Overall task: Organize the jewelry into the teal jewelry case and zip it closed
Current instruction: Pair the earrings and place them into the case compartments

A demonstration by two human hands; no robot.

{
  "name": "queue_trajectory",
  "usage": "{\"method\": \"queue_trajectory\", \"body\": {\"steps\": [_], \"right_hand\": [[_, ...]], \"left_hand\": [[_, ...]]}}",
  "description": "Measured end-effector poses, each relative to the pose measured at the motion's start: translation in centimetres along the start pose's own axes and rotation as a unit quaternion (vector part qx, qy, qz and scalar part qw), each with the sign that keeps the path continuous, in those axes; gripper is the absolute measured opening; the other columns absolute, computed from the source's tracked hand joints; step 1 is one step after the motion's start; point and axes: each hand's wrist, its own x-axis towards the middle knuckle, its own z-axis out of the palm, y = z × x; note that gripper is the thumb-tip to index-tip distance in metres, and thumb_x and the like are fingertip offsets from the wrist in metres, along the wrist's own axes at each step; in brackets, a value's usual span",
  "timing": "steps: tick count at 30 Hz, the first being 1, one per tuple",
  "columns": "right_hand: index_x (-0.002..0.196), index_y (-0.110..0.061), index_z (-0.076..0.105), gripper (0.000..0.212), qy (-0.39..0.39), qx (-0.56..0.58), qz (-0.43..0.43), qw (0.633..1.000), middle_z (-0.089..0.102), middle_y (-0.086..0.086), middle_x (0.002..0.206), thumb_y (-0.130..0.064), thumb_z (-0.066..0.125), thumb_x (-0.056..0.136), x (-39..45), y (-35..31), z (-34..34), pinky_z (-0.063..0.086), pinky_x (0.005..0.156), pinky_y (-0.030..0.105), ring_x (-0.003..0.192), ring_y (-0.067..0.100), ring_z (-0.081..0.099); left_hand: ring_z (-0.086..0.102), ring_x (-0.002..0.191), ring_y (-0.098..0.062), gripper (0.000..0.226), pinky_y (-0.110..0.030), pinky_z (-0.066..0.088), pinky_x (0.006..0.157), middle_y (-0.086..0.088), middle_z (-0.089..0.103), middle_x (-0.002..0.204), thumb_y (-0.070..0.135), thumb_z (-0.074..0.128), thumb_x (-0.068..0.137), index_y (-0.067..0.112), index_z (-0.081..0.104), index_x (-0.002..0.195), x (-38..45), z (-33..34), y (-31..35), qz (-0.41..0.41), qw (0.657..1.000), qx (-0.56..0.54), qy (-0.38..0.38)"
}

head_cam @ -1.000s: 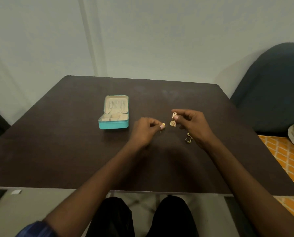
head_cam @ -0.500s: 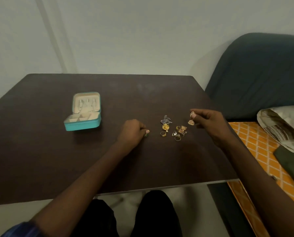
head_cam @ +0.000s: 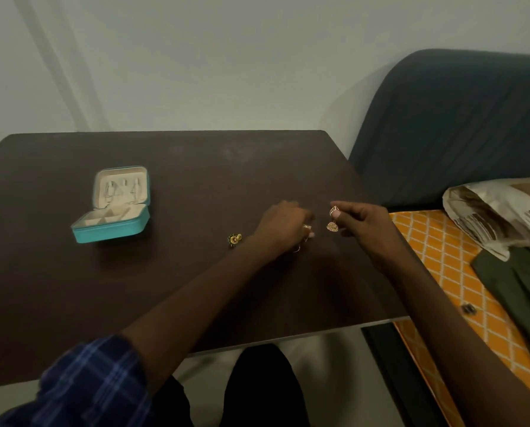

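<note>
Shifted rightward, left hand [head_cam: 283, 229] covers rings — right hand [head_cam: 360, 223] pinches earring [head_cam: 332, 225].

The room was dim and evenly lit, colours muted. Soft shadows lay on the dark tabletop [head_cam: 134, 288] beneath the forearms and the teal case [head_cam: 111, 229]. The left hand [head_cam: 283, 228] was motion-blurred; wide-angle distortion bowed the edges.

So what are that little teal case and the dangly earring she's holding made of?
The teal jewelry case looks like smooth faux leather with a soft sheen; its cream lining resembles velvety fabric, though that's uncertain. The earring, pinched by the right hand, appears to be gold-toned metal with openwork, judging by its yellow glint.
</note>
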Motion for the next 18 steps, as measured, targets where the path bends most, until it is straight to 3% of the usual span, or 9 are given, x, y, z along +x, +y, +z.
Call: {"method": "queue_trajectory", "body": {"steps": [3, 7, 10, 12, 14, 18], "right_hand": [[0.115, -0.011, 0.065, 0.027, 0.0, 0.002, 0.005, 1.0, 0.069, 0.002, 0.1, -0.015, 0.06, 0.089, -0.2, 0.5, -0.3, 0.05, 0.063, 0.018, 0.075, 0.005, 0.062], [0.115, -0.012, 0.064, 0.026, 0.005, 0.013, 0.015, 1.0, 0.068, 0.001, 0.099, -0.014, 0.059, 0.089, -0.2, 0.7, -0.6, 0.05, 0.063, 0.017, 0.077, 0.005, 0.061], [0.115, -0.015, 0.063, 0.026, 0.011, 0.041, 0.028, 0.999, 0.067, 0.001, 0.1, -0.013, 0.056, 0.091, -0.2, 0.5, -0.5, 0.051, 0.068, 0.022, 0.083, 0.008, 0.062], [0.113, -0.019, 0.063, 0.024, 0.012, 0.069, 0.034, 0.997, 0.066, 0.0, 0.099, -0.013, 0.055, 0.091, -0.2, 0.3, -0.1, 0.051, 0.069, 0.025, 0.084, 0.01, 0.061], [0.105, -0.025, 0.064, 0.022, 0.001, 0.095, 0.03, 0.995, 0.065, -0.001, 0.096, -0.012, 0.054, 0.091, -0.3, -0.3, 0.5, 0.05, 0.067, 0.025, 0.082, 0.01, 0.06], [0.098, -0.02, 0.068, 0.016, -0.045, 0.118, 0.016, 0.992, 0.068, -0.002, 0.096, -0.013, 0.057, 0.09, -0.4, -1.5, 2.4, 0.05, 0.067, 0.025, 0.083, 0.009, 0.061]], "left_hand": [[0.057, 0.101, -0.028, 0.02, -0.035, 0.045, 0.081, -0.011, 0.061, 0.105, 0.022, 0.055, 0.089, 0.01, 0.068, 0.1, 0.6, 0.6, 0.2, 0.004, 1.0, -0.016, 0.019], [0.056, 0.094, -0.024, 0.014, -0.035, 0.041, 0.084, -0.008, 0.061, 0.098, 0.017, 0.051, 0.091, 0.008, 0.062, 0.093, 0.1, 1.0, 0.0, -0.026, 0.993, -0.099, 0.058], [0.059, 0.07, -0.008, 0.008, -0.021, 0.04, 0.065, 0.0, 0.061, 0.076, 0.016, 0.052, 0.092, 0.012, 0.059, 0.09, -0.9, 0.0, 0.1, -0.063, 0.959, -0.252, 0.113], [0.055, 0.049, 0.003, 0.004, -0.011, 0.037, 0.049, 0.002, 0.057, 0.067, 0.012, 0.051, 0.093, 0.012, 0.055, 0.09, -1.6, -1.0, 0.2, -0.095, 0.913, -0.377, 0.123], [0.054, 0.043, 0.003, 0.003, -0.01, 0.04, 0.043, -0.001, 0.055, 0.068, 0.008, 0.049, 0.095, 0.008, 0.048, 0.092, -2.3, -1.9, 0.1, -0.118, 0.838, -0.52, 0.116], [0.061, 0.064, -0.013, 0.015, -0.019, 0.054, 0.055, -0.012, 0.06, 0.085, 0.008, 0.046, 0.096, 0.008, 0.046, 0.112, -3.4, -3.6, -1.3, -0.163, 0.69, -0.699, 0.093]]}}
